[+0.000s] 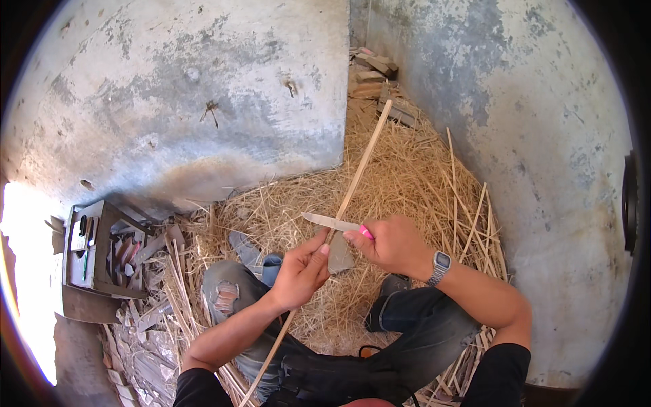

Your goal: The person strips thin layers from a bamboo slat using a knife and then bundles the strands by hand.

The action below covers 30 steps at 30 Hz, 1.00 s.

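A long, thin bamboo strip [363, 163] slants from my lap up toward the far corner. My left hand [302, 273] is closed around it near its middle, thumb on top. In my right hand [393, 244] is a knife [331, 222] with a pink handle, its blade pointing left. The blade lies across the strip just beyond my left fingers. Most of the handle is hidden inside my right fist.
Pale shavings [407, 183] cover the floor around my feet. Longer strips [471, 224] lean along the right wall. At the left stands a small wooden stand [102, 251] with tools on it. Wood blocks [374, 66] lie in the far corner.
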{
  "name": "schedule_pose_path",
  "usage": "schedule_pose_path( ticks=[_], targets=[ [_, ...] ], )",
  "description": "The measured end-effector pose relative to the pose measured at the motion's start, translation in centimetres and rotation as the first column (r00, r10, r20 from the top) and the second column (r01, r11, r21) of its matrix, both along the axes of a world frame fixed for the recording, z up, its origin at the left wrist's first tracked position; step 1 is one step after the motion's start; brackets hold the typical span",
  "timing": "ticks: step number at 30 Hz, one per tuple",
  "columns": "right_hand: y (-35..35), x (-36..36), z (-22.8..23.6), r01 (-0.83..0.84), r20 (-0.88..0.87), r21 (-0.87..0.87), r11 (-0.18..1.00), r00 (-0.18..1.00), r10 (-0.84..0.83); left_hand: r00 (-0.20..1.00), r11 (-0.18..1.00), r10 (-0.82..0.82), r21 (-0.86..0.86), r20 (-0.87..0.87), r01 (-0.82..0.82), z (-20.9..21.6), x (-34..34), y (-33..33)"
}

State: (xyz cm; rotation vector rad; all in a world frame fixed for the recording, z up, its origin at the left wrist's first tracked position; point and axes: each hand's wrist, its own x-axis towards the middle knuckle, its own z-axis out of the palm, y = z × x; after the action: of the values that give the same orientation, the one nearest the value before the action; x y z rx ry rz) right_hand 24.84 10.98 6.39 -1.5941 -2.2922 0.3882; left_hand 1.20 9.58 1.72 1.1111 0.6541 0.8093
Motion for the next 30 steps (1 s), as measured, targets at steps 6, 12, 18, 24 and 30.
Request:
schedule_pose_path(
  ticks=[6,12,18,24,30],
  targets=[
    [3.0,1.5,-1.4,0.122,-0.026,0.179,0.976,0.993,-0.119,1.0,1.0,0.0,-0.031,-0.001,0.0,1.0,-1.4,0.0],
    [8.4,17.0,-2.5,0.656,-0.189,0.201,0.728,0.755,-0.628,0.985,0.986,-0.167,-0.01,0.049,0.168,1.6,-2.4,-2.1],
    [4.6,13.1,-0.3,0.582,-0.38,0.147,0.8,0.78,-0.498,0.989,0.99,-0.127,-0.049,0.077,0.131,1.9,-3.6,-1.4],
    [-0.1,1.7,2.1,0.182,-0.177,0.143,0.973,0.972,-0.156,0.987,0.989,-0.118,-0.077,0.106,0.127,1.7,-2.7,-1.4],
    [-0.4,0.2,-2.1,0.159,-0.064,0.211,0.965,0.987,-0.149,0.973,0.93,-0.096,-0.329,0.212,0.163,2.9,-3.2,-1.2]
  ],
)
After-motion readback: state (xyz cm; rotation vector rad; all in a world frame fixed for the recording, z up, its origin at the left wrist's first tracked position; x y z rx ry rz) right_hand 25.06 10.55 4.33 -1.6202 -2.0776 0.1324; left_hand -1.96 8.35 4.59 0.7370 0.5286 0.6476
